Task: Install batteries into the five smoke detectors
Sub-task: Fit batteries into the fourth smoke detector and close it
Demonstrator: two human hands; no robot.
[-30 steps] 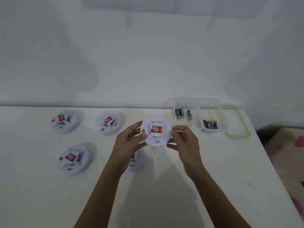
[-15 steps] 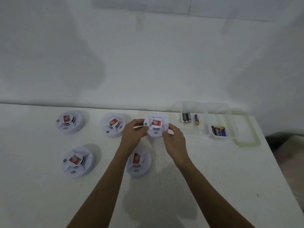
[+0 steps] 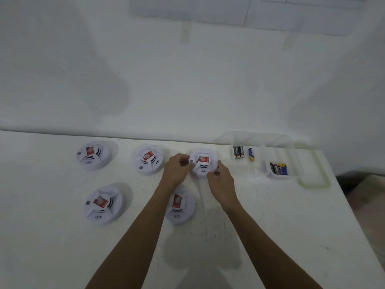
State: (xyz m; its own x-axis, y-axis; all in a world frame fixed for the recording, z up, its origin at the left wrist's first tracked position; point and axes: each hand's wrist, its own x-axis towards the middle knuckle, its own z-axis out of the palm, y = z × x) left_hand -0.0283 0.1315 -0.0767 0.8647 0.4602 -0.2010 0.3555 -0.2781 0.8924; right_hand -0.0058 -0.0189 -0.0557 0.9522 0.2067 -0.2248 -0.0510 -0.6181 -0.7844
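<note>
White wall is backing a white surface (image 3: 270,215), and five round white units are sitting on it, all face up. Both hands are working on one smoke detector (image 3: 205,171) at the far side. The left hand (image 3: 177,170) is curling its fingers round the rim nearest it, and the right hand (image 3: 220,181) is pinching the opposite rim. Whether the unit is resting on the surface or hovering just above it, I cannot tell.

The four other detectors (image 3: 104,205) are lying to the left of the left hand, one of them partly under the left forearm. Just right of the right hand, a clear tray (image 3: 260,133) is holding the batteries (image 3: 238,152): two black cells and a blue one in the nearer compartment, and a small bundle in the one beyond.

No back is showing open and neither hand is carrying a cell, so nothing is revealing which units are loaded. With cells waiting in the tray, I am judging that some installing is remaining.

Each unit is wearing a red sticker with a pale round mark, but its writing is too small to read. The battery print is blurring out too.
</note>
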